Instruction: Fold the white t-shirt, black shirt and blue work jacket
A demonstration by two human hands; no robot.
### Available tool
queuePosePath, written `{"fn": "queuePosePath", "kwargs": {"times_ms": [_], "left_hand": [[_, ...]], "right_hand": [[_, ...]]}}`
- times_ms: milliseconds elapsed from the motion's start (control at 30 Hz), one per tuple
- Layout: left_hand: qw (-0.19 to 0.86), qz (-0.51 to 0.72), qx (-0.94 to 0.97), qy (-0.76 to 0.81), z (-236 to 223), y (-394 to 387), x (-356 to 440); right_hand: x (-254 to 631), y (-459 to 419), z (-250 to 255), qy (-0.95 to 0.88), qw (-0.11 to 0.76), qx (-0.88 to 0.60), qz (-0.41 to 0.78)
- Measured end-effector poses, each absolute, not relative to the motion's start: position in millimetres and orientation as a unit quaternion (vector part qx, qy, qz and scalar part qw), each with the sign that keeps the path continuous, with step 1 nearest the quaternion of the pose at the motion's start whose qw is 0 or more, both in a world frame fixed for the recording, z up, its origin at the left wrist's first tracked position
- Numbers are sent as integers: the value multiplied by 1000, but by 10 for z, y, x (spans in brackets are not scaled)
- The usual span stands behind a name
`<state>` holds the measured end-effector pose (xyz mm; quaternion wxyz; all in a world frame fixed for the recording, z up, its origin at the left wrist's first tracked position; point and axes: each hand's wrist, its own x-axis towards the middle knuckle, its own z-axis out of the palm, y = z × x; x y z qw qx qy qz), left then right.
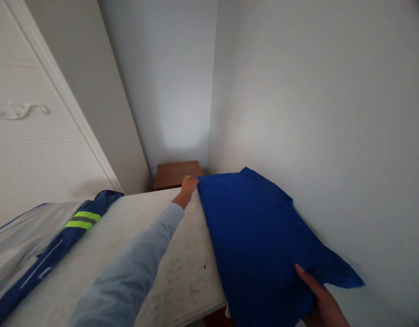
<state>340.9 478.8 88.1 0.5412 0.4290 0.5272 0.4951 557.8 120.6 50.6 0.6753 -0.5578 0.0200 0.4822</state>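
A plain blue shirt (253,236) is spread over the right side of the mattress, against the wall. Its hem edge runs along the left, and a pointed flap like a sleeve sticks out at the right. My left hand (189,187) is closed on the shirt's far left corner, arm stretched forward. At the lower right, my right hand (321,297) grips the near part of the shirt, thumb on top. The other fingers are hidden beneath the cloth or cut off by the frame.
The stained white mattress (175,268) lies under the cloth. On its left is a dark blue and grey garment (59,247) with yellow-green reflective stripes. A brown wooden bedside cabinet (177,171) fills the corner. Walls and a white wardrobe (49,159) close in the sides.
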Motion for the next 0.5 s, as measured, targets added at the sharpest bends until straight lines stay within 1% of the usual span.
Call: {"fn": "queuePosePath", "kwargs": {"times_ms": [133,267,367,433,500], "left_hand": [[524,525,443,503,948,4280,3434],[556,521,470,445,912,3506,3436],[578,513,489,404,868,2839,3356],[599,510,495,370,857,2362,3201],[623,485,499,356,864,1876,2918]], "right_hand": [[5597,1141,296,53,715,-567,405],[5505,1053,6,74,735,-535,410],[5404,1066,-107,98,747,-507,418],[5396,1106,-105,122,773,-497,375],[5457,1131,-44,110,816,-482,300]]}}
